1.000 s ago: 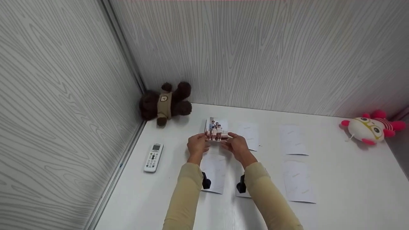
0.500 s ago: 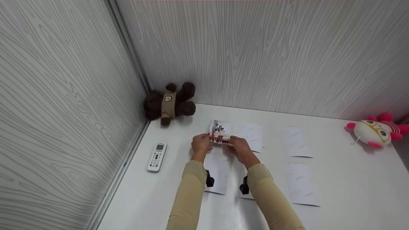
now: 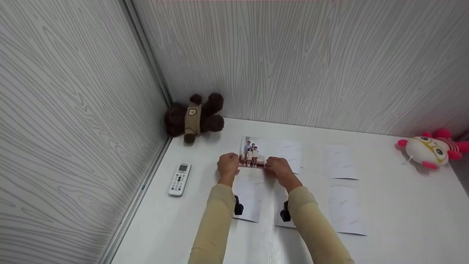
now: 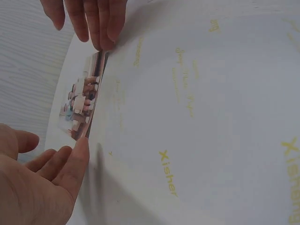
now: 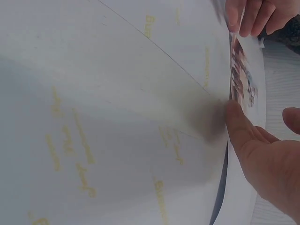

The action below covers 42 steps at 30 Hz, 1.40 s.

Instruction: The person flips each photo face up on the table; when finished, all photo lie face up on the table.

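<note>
A printed family photo [image 3: 251, 153] lies picture side up on the white table, showing a group of people. At its left front corner is my left hand [image 3: 228, 167]; in the left wrist view its fingertips [image 4: 80, 146] touch the photo's edge, with the thumb held apart. My right hand [image 3: 281, 171] rests at the opposite corner. In the right wrist view the index fingertip [image 5: 233, 108] presses at the photo's edge, thumb raised away from it. Just in front of the photo a face-down sheet of photo paper [image 3: 246, 200] with yellow lettering lies between my forearms.
Several more face-down sheets lie about, including one beside the photo [image 3: 290, 152] and others farther right, such as this sheet [image 3: 340, 161]. A white remote control [image 3: 180, 179] lies left, a brown plush bear [image 3: 194, 117] at the back corner, a pink-and-white plush toy [image 3: 427, 151] far right.
The photo has come down flat onto the table. Both hands have loosened from holding it to touching its edges, and the right hand has shifted slightly right.
</note>
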Each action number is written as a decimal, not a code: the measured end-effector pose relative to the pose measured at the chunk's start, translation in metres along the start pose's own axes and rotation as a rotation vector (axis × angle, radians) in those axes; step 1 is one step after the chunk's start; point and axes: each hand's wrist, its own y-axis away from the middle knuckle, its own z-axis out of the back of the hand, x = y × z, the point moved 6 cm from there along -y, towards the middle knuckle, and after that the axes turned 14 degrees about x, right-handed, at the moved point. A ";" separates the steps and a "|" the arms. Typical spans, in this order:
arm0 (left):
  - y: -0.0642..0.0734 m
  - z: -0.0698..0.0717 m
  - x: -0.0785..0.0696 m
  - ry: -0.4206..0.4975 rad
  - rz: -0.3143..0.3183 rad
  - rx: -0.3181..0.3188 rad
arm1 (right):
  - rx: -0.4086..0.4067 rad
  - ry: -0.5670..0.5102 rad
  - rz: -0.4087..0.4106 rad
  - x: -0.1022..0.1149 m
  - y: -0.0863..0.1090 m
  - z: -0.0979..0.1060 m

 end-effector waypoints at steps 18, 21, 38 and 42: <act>0.006 -0.059 -0.059 0.063 -0.150 0.185 | -0.028 -0.080 0.068 0.016 0.037 0.091; 0.007 -0.075 -0.063 0.007 -0.151 0.212 | -0.057 -0.104 0.056 0.016 0.043 0.104; 0.005 -0.112 -0.062 -0.068 -0.088 0.241 | -0.126 -0.161 -0.022 -0.002 0.051 0.140; 0.006 -0.118 -0.061 -0.005 -0.031 0.312 | -0.133 -0.188 -0.040 -0.004 0.047 0.142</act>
